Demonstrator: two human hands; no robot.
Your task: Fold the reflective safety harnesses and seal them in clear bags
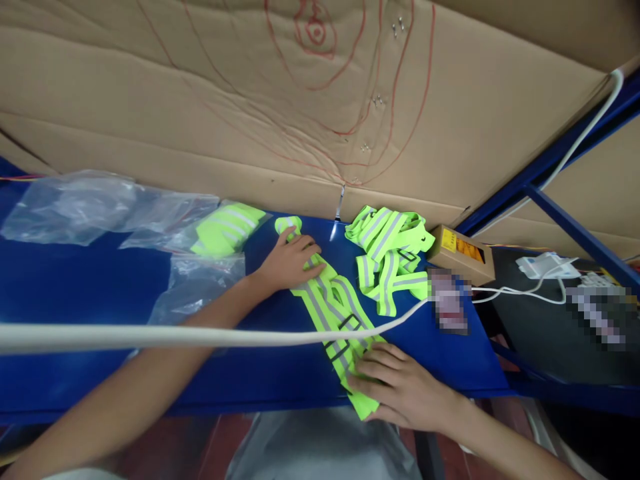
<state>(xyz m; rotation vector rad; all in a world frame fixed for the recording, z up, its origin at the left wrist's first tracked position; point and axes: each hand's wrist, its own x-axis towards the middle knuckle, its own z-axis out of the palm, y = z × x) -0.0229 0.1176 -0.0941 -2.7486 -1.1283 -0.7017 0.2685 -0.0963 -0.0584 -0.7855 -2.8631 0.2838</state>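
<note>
A folded bundle of neon yellow-green reflective straps (320, 310) with grey stripes and black buckles lies slantwise across the blue tabletop, its near end reaching the front edge. My left hand (291, 263) rests on the far part of the bundle, fingers stretched out and slightly apart. At the near end, my right hand (400, 387) has its fingers over the straps and its thumb along the edge, holding them. Beyond and to the right is a loose heap of the same straps (390, 233), with some trailing toward me.
Clear plastic bags (75, 207) lie at the left, one with folded reflective straps (227, 230) inside. A small cardboard box (463, 257) stands at the right. A white cable (200, 335) crosses in front of the view. Tall cardboard (225, 100) walls the back; blue frame bars (585, 227) rise at right.
</note>
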